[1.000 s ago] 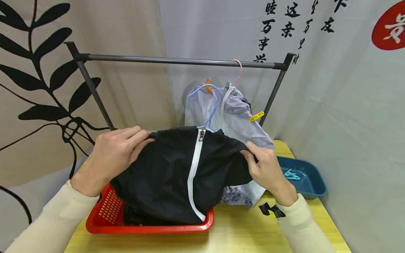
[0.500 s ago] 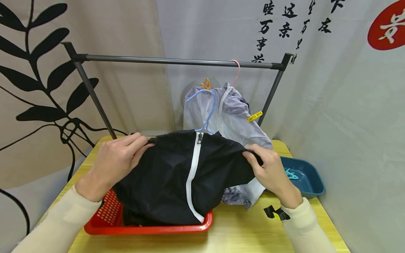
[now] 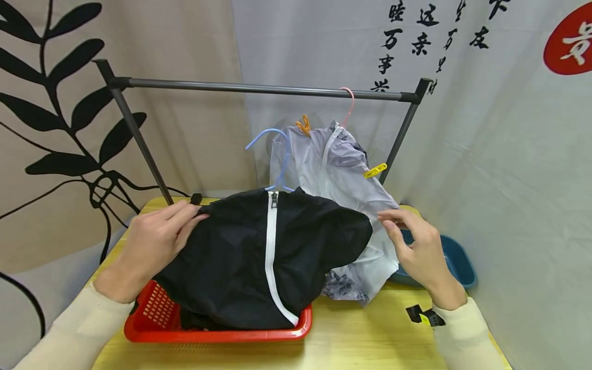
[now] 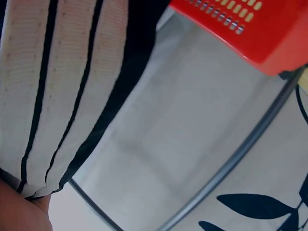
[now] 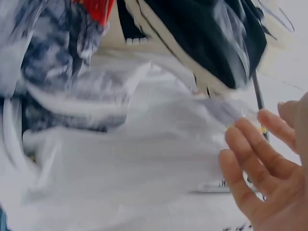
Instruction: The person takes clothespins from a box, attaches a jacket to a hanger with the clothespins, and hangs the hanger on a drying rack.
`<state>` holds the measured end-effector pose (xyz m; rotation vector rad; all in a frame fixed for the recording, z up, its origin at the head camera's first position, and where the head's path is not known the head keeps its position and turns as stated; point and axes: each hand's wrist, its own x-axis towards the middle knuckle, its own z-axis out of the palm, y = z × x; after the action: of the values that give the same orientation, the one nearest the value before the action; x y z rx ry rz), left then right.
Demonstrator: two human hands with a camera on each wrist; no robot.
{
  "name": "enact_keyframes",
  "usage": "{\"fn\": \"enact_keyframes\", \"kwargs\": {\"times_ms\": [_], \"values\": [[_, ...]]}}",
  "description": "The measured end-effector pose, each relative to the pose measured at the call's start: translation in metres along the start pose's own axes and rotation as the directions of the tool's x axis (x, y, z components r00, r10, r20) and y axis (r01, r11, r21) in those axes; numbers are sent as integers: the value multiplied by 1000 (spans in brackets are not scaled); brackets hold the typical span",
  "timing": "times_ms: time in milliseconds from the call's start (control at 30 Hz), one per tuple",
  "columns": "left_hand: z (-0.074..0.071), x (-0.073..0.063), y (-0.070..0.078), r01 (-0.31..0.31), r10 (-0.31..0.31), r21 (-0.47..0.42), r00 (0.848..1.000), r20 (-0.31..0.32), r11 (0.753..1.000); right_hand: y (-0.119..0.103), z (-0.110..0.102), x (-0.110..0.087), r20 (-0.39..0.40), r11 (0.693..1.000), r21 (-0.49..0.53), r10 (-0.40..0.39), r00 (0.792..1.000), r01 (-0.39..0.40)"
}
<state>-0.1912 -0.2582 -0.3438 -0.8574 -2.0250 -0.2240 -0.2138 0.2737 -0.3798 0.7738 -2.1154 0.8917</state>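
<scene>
A black jacket (image 3: 226, 246) with a white zipper strip hangs spread in front of me, its lower part in a red basket (image 3: 217, 336). The hook of a blue hanger (image 3: 288, 154) sticks up from its collar. My left hand (image 3: 154, 236) pinches the jacket at its left shoulder. In the left wrist view, pale cloth with dark stripes (image 4: 70, 72) hangs beside the hand. Just right of the jacket's other shoulder, my right hand (image 3: 418, 249) is apart from it, fingers loosely extended. The right wrist view shows these fingers (image 5: 262, 161) holding nothing.
Behind the jacket, a light grey jacket (image 3: 305, 164) hangs by a pink hanger (image 3: 351, 103) from a grey rack bar (image 3: 231, 88). An orange clothespin (image 3: 303, 125) and a yellow clothespin (image 3: 375, 170) are on it. A blue tray (image 3: 460, 259) stands at the right.
My right hand has let go of the black jacket's shoulder and moved right. The jacket and blue hanger hook have shifted left, along with my left hand, which keeps its grip.
</scene>
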Motion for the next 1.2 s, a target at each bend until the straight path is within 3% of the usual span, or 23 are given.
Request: {"fn": "enact_keyframes", "kwargs": {"times_ms": [233, 400, 600, 800, 867, 933, 1067, 1200], "values": [[-6, -9, -8, 5, -4, 33, 999, -39, 999, 20, -21, -5, -112, 999, -47, 19, 993, -24], [-10, -17, -11, 23, -21, 48, 999, -36, 999, 38, -36, -10, -124, 993, -93, 54, 991, -66], [-13, -26, -16, 41, -41, 58, 999, -6, 997, 63, -53, -20, -25, 976, -161, 146, 989, -148], [-12, -29, -17, 37, -35, 40, 998, -43, 999, 96, -65, -32, 115, 948, -246, 235, 965, -202], [-12, -30, -17, 38, -36, 39, 998, -44, 999, 106, -69, -36, 189, 931, -295, 277, 942, -215], [-12, -31, -17, 40, -38, 39, 998, -41, 998, 114, -71, -38, 279, 910, -347, 332, 901, -228], [-13, -33, -17, 40, -39, 37, 999, -38, 999, 131, -74, -42, 451, 877, -410, 435, 779, -252], [-13, -33, -18, 35, -33, 33, 999, -40, 999, 147, -75, -45, 562, 858, -437, 495, 662, -271]]}}
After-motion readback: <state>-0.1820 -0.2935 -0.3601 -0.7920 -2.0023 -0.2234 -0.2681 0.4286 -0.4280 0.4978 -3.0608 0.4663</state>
